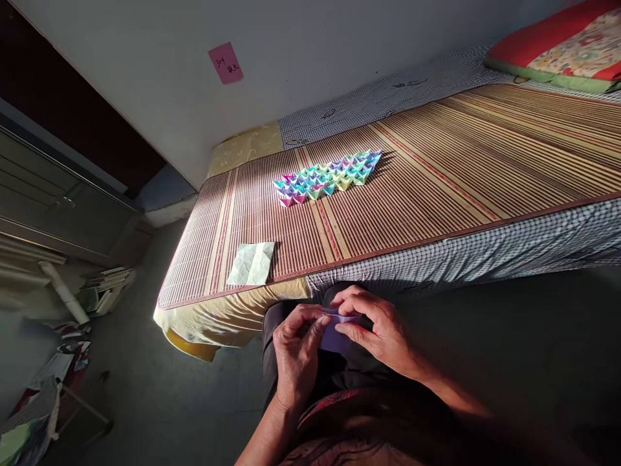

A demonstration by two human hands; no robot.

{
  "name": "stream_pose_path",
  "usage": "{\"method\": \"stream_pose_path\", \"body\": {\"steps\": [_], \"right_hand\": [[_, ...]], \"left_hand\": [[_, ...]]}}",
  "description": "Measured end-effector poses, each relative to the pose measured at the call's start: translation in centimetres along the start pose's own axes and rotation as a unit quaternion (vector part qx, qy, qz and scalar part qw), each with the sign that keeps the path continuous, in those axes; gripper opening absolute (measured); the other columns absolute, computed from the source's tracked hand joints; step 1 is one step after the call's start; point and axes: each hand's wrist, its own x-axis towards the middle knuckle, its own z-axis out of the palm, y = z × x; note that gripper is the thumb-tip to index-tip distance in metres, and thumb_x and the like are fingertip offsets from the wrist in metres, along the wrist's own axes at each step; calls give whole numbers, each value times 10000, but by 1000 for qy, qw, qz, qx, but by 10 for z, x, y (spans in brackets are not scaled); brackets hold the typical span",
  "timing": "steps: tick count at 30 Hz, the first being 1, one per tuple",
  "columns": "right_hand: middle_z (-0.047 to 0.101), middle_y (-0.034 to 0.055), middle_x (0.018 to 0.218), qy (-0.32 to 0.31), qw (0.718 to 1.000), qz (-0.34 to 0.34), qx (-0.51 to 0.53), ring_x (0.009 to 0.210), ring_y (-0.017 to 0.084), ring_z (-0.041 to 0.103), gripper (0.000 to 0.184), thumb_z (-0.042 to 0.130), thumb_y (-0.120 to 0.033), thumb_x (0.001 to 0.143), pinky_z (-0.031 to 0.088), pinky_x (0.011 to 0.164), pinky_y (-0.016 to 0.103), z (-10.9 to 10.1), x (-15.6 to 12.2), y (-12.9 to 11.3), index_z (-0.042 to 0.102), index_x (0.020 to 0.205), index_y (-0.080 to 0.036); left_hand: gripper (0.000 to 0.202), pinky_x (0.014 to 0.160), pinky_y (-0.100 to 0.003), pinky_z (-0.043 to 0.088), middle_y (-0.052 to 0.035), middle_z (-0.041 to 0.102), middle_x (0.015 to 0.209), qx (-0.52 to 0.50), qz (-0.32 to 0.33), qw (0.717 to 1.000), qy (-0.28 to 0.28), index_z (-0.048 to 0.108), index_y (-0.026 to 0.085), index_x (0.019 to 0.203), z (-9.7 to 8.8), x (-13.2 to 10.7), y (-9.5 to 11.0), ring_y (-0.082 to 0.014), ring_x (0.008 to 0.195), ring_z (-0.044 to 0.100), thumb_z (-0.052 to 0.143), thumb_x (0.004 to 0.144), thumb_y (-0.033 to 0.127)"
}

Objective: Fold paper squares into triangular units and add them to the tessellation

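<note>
Above my lap, a piece of purple paper [334, 338] is held between both hands, its upper edge folded over. My left hand [299, 346] pinches the left end of that fold between thumb and fingers. At the right end, the thumb and fingers of my right hand [381, 329] close on the same fold. On the bed mat lie rows of small folded paper boats [330, 178] in pink, blue, green, yellow and purple. Nearer me, by the mat's front edge, rests a pale green creased paper square [251, 263].
The bed with its striped bamboo mat [412, 194] stands right in front of my knees. A red floral quilt [567, 48] lies at the far right. Pink paper [226, 63] sticks to the wall. Stacked books [109, 288] and a cabinet [58, 188] are on the left.
</note>
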Motion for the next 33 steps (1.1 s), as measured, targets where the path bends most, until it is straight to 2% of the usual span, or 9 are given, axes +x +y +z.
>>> {"method": "stream_pose_path", "body": {"steps": [4,8,12,19,24,33], "right_hand": [[693,52,982,-32,998,46,18,897,187,675,32,667,-206,935,537,806,285,-7,-1,-2,661,904,-202],[663,18,864,-56,996,69,33,796,152,641,113,605,-198,980,498,729,240,-13,0,-4,669,887,-195],[666,-4,793,-19,997,73,29,728,135,633,136,623,-214,972,480,685,229,-10,0,-3,645,839,-198],[675,8,779,50,996,67,14,707,150,650,147,631,-230,947,495,645,241,-1,-2,-1,608,803,-207],[645,1,736,66,996,53,2,698,158,641,175,638,-226,931,488,633,251,2,-5,0,577,767,-213],[625,-24,722,74,997,27,-22,673,134,624,184,624,-150,920,473,655,243,7,-8,0,554,762,-214]], "left_hand": [[118,733,-246,468,-26,710,848,-33,-33,999,10,749,195,788,-1,1,-5,-163,805,612,789,838,293],[176,619,-211,450,-20,706,818,-82,-87,993,24,739,174,780,-1,1,-9,-125,696,571,819,803,330],[194,586,-198,443,-15,699,796,-107,-104,988,27,732,163,776,0,2,-11,-105,651,547,830,792,329],[207,598,-196,436,-10,676,785,-133,-116,984,33,716,150,741,2,2,-13,-94,656,529,839,785,310],[230,545,-184,400,13,643,711,-162,-135,977,39,700,146,728,4,2,-14,-67,577,474,853,766,312],[223,552,-180,420,7,663,702,-176,-133,975,38,692,145,741,4,0,-15,-71,587,508,848,773,301]]}}
